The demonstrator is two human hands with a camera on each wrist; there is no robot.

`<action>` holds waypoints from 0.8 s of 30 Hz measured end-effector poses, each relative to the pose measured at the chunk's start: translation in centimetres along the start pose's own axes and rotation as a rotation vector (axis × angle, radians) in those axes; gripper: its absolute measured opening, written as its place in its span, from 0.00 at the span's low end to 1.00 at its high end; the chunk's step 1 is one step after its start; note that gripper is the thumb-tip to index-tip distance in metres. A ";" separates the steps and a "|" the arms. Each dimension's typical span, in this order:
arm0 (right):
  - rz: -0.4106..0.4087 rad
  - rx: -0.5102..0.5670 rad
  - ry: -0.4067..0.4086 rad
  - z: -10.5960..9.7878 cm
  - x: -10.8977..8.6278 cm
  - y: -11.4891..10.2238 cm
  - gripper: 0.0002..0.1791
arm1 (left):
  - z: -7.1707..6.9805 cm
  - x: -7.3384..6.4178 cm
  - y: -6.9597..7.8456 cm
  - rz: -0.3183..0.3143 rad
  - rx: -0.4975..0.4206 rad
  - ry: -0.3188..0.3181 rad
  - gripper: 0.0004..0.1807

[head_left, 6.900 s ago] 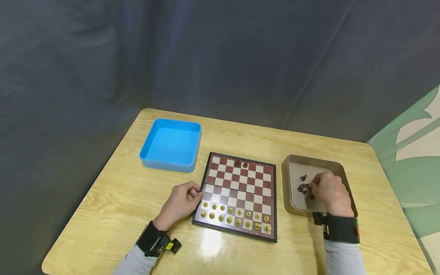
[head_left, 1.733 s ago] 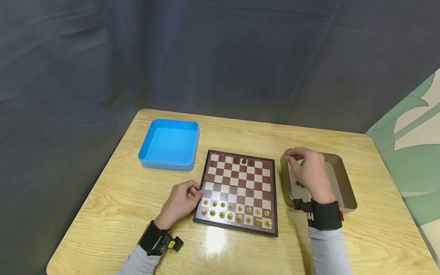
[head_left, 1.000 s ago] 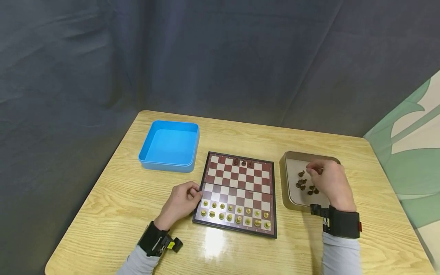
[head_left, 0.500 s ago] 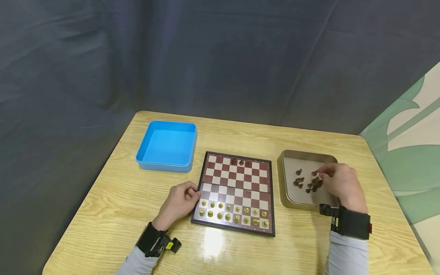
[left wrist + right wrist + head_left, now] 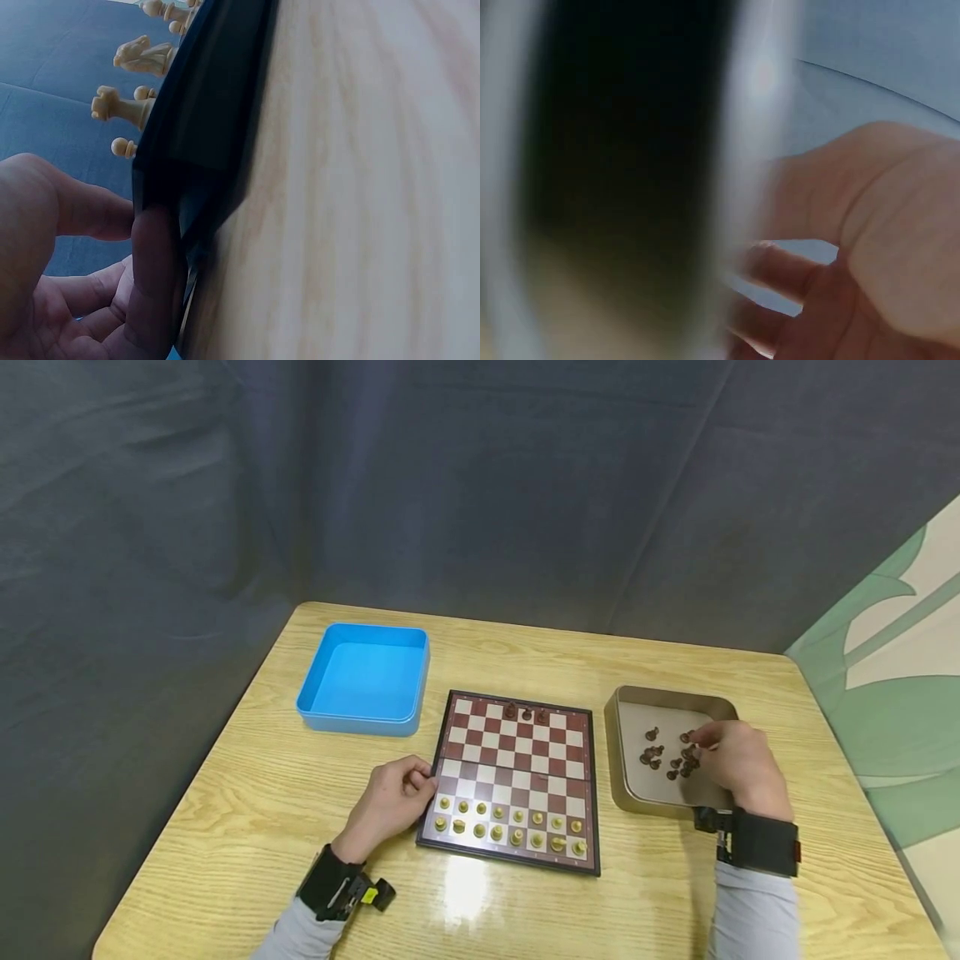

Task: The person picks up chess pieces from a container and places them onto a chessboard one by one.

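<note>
In the head view my left hand [image 5: 390,802] holds the near-left edge of a chessboard [image 5: 517,777]. The left wrist view shows the thumb at the board's upper rim and a finger [image 5: 154,277] against its side. Light chess pieces [image 5: 517,837] fill the two near rows; three dark chess pieces [image 5: 527,714] stand on the far row. My right hand [image 5: 742,764] reaches into a gold-coloured tin [image 5: 622,777], fingertips right at loose dark pieces [image 5: 652,757]. In the right wrist view the tin wall [image 5: 630,150] hides those fingertips; I cannot tell whether they pinch a piece.
A blue square box [image 5: 367,681] stands at the back left of the wooden table [image 5: 247,793]. A dark curtain [image 5: 480,493] hangs behind the table's far edge. The tin stands just right of the board.
A third dark piece has joined the two on the far row. My right hand has moved from the tin's left rim back inside, over the dark pieces. The left hand has stayed at the board.
</note>
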State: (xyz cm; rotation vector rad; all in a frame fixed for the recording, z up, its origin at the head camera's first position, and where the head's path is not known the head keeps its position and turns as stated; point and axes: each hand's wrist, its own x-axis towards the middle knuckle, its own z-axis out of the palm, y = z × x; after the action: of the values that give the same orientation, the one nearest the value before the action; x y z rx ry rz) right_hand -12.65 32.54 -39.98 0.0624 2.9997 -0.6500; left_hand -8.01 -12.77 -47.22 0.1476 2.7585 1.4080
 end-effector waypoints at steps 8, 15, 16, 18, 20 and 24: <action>-0.003 -0.022 -0.009 1.0 0.5 0.3 0.09 | 0.1 0.0 0.0 -0.014 0.004 0.001 0.03; 0.025 -0.016 0.014 1.5 0.6 0.2 0.08 | 0.0 0.1 -0.1 0.011 0.013 0.003 0.03; 0.025 -0.022 0.018 1.5 0.6 0.1 0.08 | 0.0 0.1 0.0 0.011 0.014 0.003 0.03; 0.032 -0.037 0.026 1.6 0.6 0.1 0.08 | 0.0 0.0 0.0 0.009 0.017 0.003 0.03; 0.040 -0.048 0.024 1.7 0.7 0.1 0.07 | 0.0 0.0 0.0 0.005 0.019 0.002 0.03; 0.040 -0.061 0.024 1.9 0.8 0.1 0.06 | 0.0 0.0 0.0 0.011 0.017 0.002 0.03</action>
State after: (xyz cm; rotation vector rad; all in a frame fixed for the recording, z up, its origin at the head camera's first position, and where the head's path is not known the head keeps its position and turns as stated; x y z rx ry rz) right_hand -13.33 31.89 -41.82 0.1266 3.0300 -0.5574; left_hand -7.98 -12.77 -47.26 0.1622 2.7760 1.3881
